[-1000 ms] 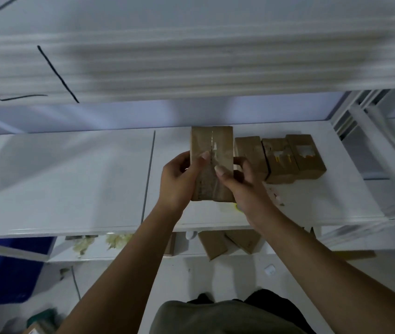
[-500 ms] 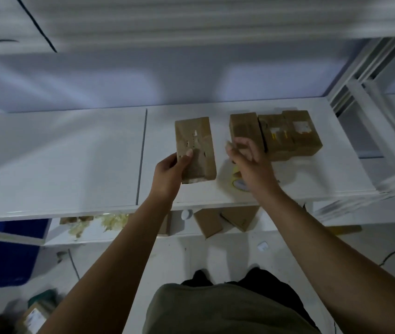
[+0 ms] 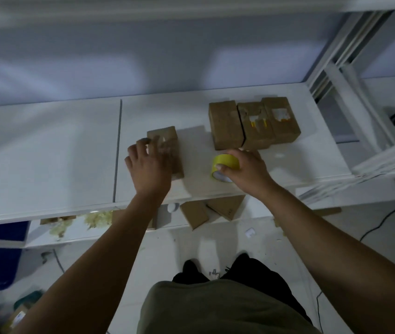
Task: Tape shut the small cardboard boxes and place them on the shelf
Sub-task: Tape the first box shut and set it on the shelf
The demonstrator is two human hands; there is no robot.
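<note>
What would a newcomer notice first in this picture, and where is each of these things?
The yellow tape stands out most: the right hand grips it near the front edge of the white shelf. To its left, the left hand lies on a brown box, though blur hides how the fingers lie. Behind the tape, three boxes sit side by side in a row.

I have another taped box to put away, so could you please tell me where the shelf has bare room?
The whole shelf panel left of the seam is bare, as is the back strip between the single box and the three boxes. Crowded: front right, where the right hand grips the tape roll.
</note>
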